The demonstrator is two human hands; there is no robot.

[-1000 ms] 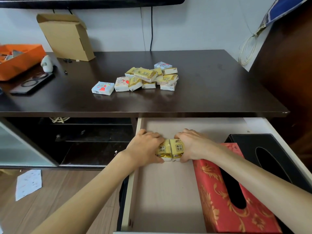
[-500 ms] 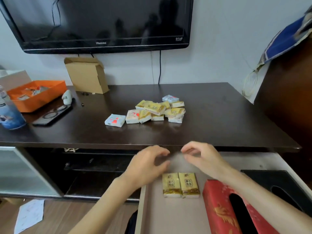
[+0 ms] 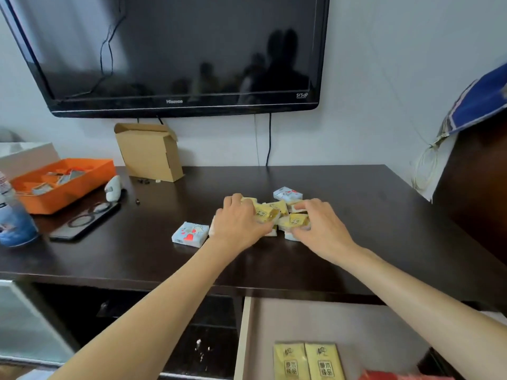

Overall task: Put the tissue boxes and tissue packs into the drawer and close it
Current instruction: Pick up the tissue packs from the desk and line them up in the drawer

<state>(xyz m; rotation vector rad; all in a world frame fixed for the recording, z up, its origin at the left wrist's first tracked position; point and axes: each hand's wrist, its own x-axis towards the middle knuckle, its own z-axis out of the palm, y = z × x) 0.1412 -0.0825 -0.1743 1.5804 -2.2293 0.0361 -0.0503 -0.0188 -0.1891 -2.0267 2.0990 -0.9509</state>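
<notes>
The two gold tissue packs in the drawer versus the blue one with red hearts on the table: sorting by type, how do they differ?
The gold packs lie touching, side by side in the open drawer; the blue heart pack sits alone on the table. Gold ones carry dark characters, the blue one red hearts. All lie flat.

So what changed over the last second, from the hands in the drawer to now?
Both hands let go of the two yellow packs, leaving them side by side in the drawer, and reached up to the pile of packs on the table. The left hand and right hand now rest on the pile. The blue pack stayed put.
</notes>
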